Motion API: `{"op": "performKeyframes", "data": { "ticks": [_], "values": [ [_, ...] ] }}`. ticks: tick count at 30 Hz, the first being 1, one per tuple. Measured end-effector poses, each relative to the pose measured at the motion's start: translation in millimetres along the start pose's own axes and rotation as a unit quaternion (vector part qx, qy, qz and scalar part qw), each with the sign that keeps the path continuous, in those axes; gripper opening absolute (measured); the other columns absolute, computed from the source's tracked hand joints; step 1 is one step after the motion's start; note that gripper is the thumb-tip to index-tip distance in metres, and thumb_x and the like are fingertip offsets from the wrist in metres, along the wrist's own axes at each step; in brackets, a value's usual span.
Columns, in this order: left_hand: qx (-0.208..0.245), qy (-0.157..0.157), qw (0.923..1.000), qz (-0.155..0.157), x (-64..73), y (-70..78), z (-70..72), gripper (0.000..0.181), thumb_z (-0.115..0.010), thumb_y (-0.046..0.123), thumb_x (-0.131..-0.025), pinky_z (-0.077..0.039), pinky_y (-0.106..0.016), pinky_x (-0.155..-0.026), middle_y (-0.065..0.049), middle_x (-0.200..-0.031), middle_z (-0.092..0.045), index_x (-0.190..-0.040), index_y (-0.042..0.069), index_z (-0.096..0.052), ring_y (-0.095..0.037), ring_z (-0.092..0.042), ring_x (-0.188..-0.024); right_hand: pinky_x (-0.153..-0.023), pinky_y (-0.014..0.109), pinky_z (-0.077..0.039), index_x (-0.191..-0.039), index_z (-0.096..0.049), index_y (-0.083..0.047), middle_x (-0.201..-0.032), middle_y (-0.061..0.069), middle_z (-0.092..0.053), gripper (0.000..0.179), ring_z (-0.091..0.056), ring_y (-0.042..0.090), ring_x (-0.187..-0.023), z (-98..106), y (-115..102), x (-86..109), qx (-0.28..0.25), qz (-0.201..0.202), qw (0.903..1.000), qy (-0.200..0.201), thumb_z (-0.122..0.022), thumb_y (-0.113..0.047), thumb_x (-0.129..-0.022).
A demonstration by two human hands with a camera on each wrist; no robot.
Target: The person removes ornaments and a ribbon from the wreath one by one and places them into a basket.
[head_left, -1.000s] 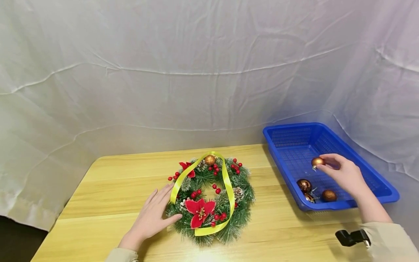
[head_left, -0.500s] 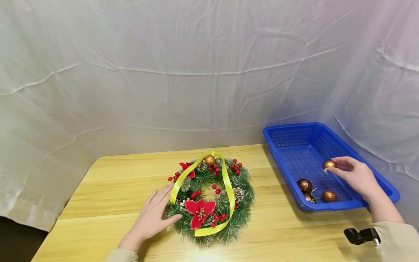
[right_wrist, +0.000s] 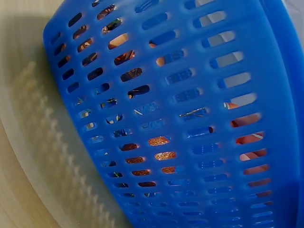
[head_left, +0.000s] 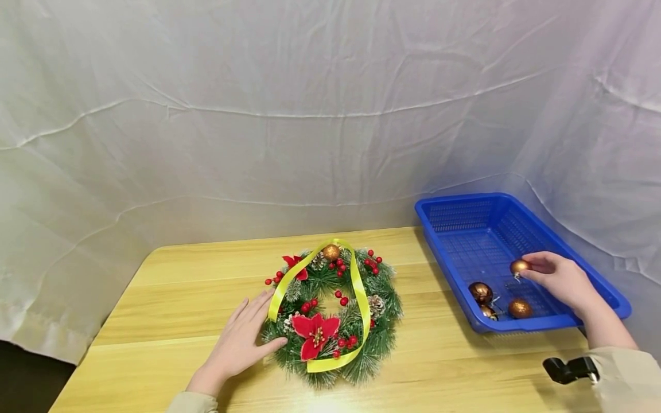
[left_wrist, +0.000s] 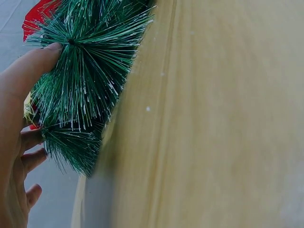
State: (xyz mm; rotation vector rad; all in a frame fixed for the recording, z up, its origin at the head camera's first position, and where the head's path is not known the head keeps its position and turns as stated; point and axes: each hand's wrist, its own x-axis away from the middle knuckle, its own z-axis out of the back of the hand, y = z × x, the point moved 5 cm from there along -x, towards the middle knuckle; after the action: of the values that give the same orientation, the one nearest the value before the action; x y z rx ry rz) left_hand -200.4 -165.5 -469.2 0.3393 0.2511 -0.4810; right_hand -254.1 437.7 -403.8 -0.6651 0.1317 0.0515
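A green Christmas wreath (head_left: 384, 338) with red berries, pine cones and red poinsettias (head_left: 315, 332) lies on the table. My left hand (head_left: 240, 338) rests at its left edge, fingers straight; in the left wrist view its thumb (left_wrist: 45, 59) touches the needles. Thumb and fingers of my right hand (head_left: 565, 284) pinch a small copper-gold Christmas bauble (head_left: 519, 267), metal cap downward, over the blue basket (head_left: 537, 324). Below it in the basket are several more baubles, among them a glittery one (head_left: 519, 308) and a shiny brown one (head_left: 480, 292). The right wrist view is filled by the slotted basket wall (right_wrist: 185, 109).
Across the wreath lies a yellow ribbon (head_left: 360, 289), near a glittery bauble (head_left: 331, 252) at the wreath's far side. A pale cloth (head_left: 310, 155) hangs behind the table (head_left: 191, 287) and along its right side. A black clamp-like piece (head_left: 568, 370) sits at my right sleeve.
My right hand has moved right and slightly nearer me with the bauble, which has turned a little in the fingers. The left hand and the wreath have stayed put.
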Motion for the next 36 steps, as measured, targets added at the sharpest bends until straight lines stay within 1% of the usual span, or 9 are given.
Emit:
{"op": "performKeyframes", "data": {
  "ticks": [4,8,15,20,23,26,29,33,36],
  "values": [
    [0.002,0.000,1.0000,0.000,-0.3,0.1,-0.3,0.092,-0.057,0.064,-0.083,-0.014,-0.050,-0.114,-0.006,-0.155,-0.027,-0.149,0.004,-0.031,-0.027,-0.028,-0.140,-0.060,0.012,-0.045,-0.122,-0.055,0.009,-0.113,0.034,-0.060,0.045,-0.043,-0.022,-0.080,-1,0,0.0,0.001,0.006,1.0000,-0.004,-0.065,-0.024,-0.092],
    [0.002,0.002,1.0000,-0.002,-0.6,0.8,0.5,0.093,-0.058,0.064,-0.083,-0.017,-0.052,-0.112,-0.007,-0.155,-0.027,-0.148,0.004,-0.032,-0.027,-0.028,-0.140,-0.061,0.010,-0.045,-0.121,-0.055,0.009,-0.113,0.034,-0.060,0.044,-0.043,-0.022,-0.081,-2,0,-0.8,0.000,0.013,0.9999,0.000,-0.065,-0.023,-0.092],
    [0.003,-0.003,1.0000,0.002,-0.5,1.1,1.2,0.093,-0.057,0.065,-0.084,-0.015,-0.050,-0.113,-0.006,-0.155,-0.027,-0.149,0.004,-0.031,-0.027,-0.027,-0.140,-0.062,0.009,-0.042,-0.123,-0.054,0.008,-0.118,0.035,-0.057,0.045,-0.041,-0.024,-0.082,1,1,0.5,-0.001,0.009,0.9999,0.010,-0.064,-0.025,-0.093],
    [0.004,-0.005,1.0000,0.003,-0.7,1.5,1.8,0.093,-0.055,0.066,-0.084,-0.012,-0.047,-0.115,-0.005,-0.156,-0.026,-0.149,0.006,-0.030,-0.025,-0.026,-0.141,-0.062,0.009,-0.042,-0.122,-0.055,0.006,-0.117,0.033,-0.058,0.045,-0.041,-0.025,-0.081,3,-1,0.6,0.000,0.009,0.9995,0.029,-0.064,-0.026,-0.093],
    [0.003,-0.006,1.0000,0.002,-0.6,1.5,1.5,0.093,-0.055,0.066,-0.084,-0.010,-0.045,-0.116,-0.005,-0.156,-0.026,-0.150,0.006,-0.030,-0.026,-0.026,-0.141,-0.062,0.010,-0.042,-0.123,-0.056,0.004,-0.117,0.031,-0.059,0.044,-0.041,-0.024,-0.082,6,-8,0.8,0.001,0.013,0.9990,0.044,-0.064,-0.027,-0.092],
    [0.006,-0.006,1.0000,0.003,-1.0,1.4,2.0,0.093,-0.056,0.066,-0.084,-0.009,-0.045,-0.116,-0.005,-0.156,-0.025,-0.150,0.006,-0.029,-0.026,-0.026,-0.141,-0.064,0.009,-0.041,-0.124,-0.056,0.002,-0.118,0.028,-0.059,0.045,-0.041,-0.022,-0.085,7,-20,0.0,-0.001,0.018,0.9983,0.055,-0.064,-0.030,-0.092],
    [0.008,-0.005,0.9999,0.003,-1.3,1.4,2.5,0.093,-0.055,0.066,-0.084,-0.010,-0.047,-0.115,-0.005,-0.156,-0.025,-0.150,0.006,-0.029,-0.026,-0.026,-0.141,-0.066,0.007,-0.040,-0.126,-0.056,-0.001,-0.121,0.025,-0.058,0.048,-0.042,-0.020,-0.090,4,-38,-2.0,-0.016,0.024,0.9978,0.059,-0.064,-0.033,-0.092],
    [0.007,-0.005,1.0000,0.001,-0.8,1.1,1.6,0.093,-0.055,0.066,-0.084,-0.009,-0.046,-0.116,-0.005,-0.156,-0.025,-0.150,0.006,-0.029,-0.026,-0.026,-0.141,-0.070,0.006,-0.040,-0.129,-0.055,-0.003,-0.124,0.023,-0.058,0.049,-0.047,-0.016,-0.094,-4,-72,-6.6,-0.046,0.045,0.9958,0.064,-0.064,-0.034,-0.092],
    [0.004,-0.002,1.0000,-0.001,0.0,1.5,1.5,0.092,-0.056,0.065,-0.084,-0.012,-0.048,-0.115,-0.006,-0.156,-0.026,-0.149,0.006,-0.030,-0.026,-0.027,-0.140,-0.072,0.006,-0.043,-0.129,-0.056,-0.005,-0.123,0.020,-0.059,0.047,-0.051,-0.012,-0.097,-14,-101,-11.9,-0.070,0.070,0.9926,0.071,-0.065,-0.031,-0.091]
  ]
}}
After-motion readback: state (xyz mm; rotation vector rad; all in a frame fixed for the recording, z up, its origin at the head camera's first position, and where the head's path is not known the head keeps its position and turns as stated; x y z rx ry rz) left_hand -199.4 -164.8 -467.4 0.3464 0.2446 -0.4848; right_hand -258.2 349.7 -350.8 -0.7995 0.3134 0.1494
